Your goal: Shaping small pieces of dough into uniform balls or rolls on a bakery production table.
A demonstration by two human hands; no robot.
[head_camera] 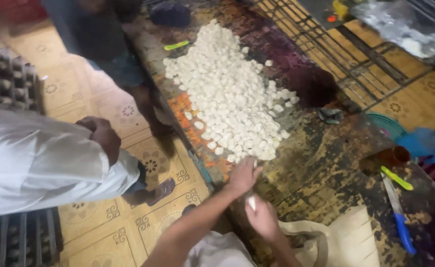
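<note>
A: Where are the hands?

B: Both at the near edge of the table [326,163], close together. The left hand [242,175] rests at the foot of the heap [230,94], fingers curled down onto the nearest white pieces. The right hand [263,217] is just below it, closed around one small white piece [251,201] that pokes out by the thumb.

A: And the heap itself?

B: A long mound of small white lumps running up the middle of the dark, stained table, widest near the middle and tapering toward the hands. A few lumps lie loose at its right edge.

A: What else is on the table?

B: A knife [399,217] with a blue handle lies at the right, a yellow-green tool [396,178] just above it, and an orange cup [394,155] beyond that. A second yellow-green tool [176,45] lies near the far end of the heap. A cream cloth bag [346,237] sits just right of the right hand.

A: Anyone else about?

B: A person in a white sleeve [34,163] stands at the left over the patterned floor [108,217], their hand [101,136] hanging loosely closed, well apart from the table's things. Another person's legs [123,64] show farther up, beside the table.

A: Behind the table?

B: A metal grid [346,54] lies over the floor at upper right.
</note>
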